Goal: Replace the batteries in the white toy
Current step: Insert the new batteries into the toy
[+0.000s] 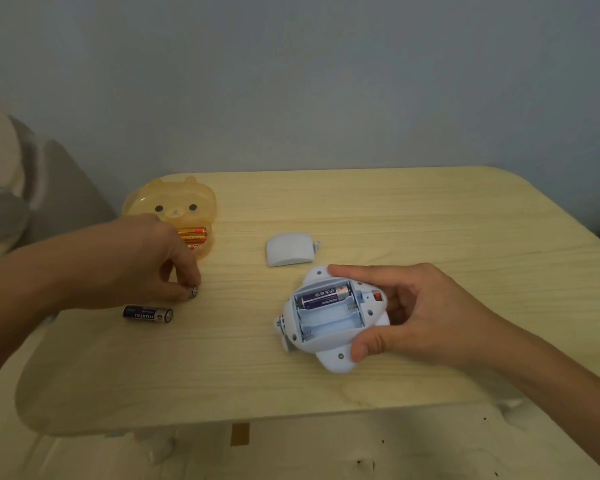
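Gripping the white toy (329, 320) right of centre on the tabletop (430, 220), right hand (420, 313) fingers wrapped round its body, compartment open with one battery (323, 297) inside, left hand (136, 258) fingers pinching a second battery (193, 292) at left, loose battery (148, 313) just below, cover (289, 248) lying apart above the toy.

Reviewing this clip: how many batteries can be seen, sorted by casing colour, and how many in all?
Dark-cased: 3 – one in the white toy compartment, one lying on the table, one at the left hand fingertips, only its end visible.
Orange: 3 – in the bear-shaped box, the third partly hidden.
Total: 6
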{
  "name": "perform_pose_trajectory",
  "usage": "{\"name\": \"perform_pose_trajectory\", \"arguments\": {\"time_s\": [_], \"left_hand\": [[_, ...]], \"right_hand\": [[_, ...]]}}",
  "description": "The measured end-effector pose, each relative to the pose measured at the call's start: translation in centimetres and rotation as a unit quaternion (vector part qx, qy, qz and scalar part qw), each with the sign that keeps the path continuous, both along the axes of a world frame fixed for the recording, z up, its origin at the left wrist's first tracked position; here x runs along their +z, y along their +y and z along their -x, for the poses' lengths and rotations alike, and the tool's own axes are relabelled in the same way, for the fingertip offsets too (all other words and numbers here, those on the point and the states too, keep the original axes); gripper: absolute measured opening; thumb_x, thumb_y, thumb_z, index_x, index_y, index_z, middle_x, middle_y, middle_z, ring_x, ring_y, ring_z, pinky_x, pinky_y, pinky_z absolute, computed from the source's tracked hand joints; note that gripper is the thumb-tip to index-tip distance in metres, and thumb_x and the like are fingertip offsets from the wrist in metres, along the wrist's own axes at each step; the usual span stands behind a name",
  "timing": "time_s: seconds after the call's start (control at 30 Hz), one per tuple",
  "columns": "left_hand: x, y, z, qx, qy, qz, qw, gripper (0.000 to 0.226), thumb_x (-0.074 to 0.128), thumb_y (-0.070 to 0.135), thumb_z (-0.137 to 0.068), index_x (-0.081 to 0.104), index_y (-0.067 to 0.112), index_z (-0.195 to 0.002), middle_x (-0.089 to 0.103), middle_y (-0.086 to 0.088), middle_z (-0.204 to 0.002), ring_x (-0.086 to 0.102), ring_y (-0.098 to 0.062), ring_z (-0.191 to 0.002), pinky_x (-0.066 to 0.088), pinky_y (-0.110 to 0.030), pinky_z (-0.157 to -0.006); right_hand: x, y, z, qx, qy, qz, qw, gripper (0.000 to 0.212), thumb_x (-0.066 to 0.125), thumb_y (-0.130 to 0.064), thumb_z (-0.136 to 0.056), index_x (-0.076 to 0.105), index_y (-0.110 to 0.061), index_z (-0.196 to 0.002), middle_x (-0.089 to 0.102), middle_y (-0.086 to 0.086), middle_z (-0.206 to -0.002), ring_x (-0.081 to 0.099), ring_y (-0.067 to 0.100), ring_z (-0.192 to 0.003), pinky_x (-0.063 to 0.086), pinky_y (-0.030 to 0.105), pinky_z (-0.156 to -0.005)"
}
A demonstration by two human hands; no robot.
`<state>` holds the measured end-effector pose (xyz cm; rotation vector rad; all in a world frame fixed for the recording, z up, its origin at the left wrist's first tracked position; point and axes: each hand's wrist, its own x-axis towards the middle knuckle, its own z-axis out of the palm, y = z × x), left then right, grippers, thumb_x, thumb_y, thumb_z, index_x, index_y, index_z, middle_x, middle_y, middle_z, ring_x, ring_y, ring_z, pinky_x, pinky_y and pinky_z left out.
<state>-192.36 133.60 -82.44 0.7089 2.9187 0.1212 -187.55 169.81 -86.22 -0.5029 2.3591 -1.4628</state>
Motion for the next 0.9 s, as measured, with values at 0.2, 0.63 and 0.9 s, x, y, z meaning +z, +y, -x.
{"name": "perform_pose_trajectory", "arguments": {"time_s": [0.2, 0.63, 0.9], "left_hand": [[1.0, 3.3, -1.4, -0.102, 0.047, -0.306, 0.945, 0.03, 0.073, 0.043, -0.087, 0.082, 0.028, -0.112, 0.079, 0.012, -0.09, 0.077, -0.011, -0.081, 0.059, -0.017, -0.075], [-3.6, 9.9, -4.9, -0.047, 0.1, -0.365, 0.924, 0.016, 0.078, 0.052, -0.077, 0.083, 0.041, -0.087, 0.07, 0.008, -0.069, 0.061, -0.018, -0.063, 0.046, -0.032, -0.054], [-2.3, 11.7, -5.7, -0.075, 0.175, -0.257, 0.947, 0.01, 0.08, 0.035, -0.073, 0.087, 0.031, -0.078, 0.076, 0.015, -0.069, 0.058, -0.013, -0.066, 0.049, -0.032, -0.052]], "right_hand": [[-0.1, 0.1, 0.1, 0.002, -0.001, -0.003, 1.0, 0.082, 0.097, -0.037, -0.052, 0.069, -0.051, -0.128, 0.083, -0.014, -0.117, 0.079, 0.019, -0.111, 0.059, 0.048, -0.106], [0.1, 0.1, -0.1, -0.002, 0.004, 0.004, 1.0, 0.08, 0.095, -0.027, -0.055, 0.068, -0.045, -0.128, 0.083, -0.014, -0.113, 0.08, 0.011, -0.106, 0.061, 0.038, -0.102], [0.1, 0.1, 0.0, -0.007, 0.005, 0.002, 1.0, 0.085, 0.095, -0.029, -0.053, 0.068, -0.039, -0.133, 0.084, -0.011, -0.114, 0.081, 0.014, -0.107, 0.061, 0.045, -0.103]]}}
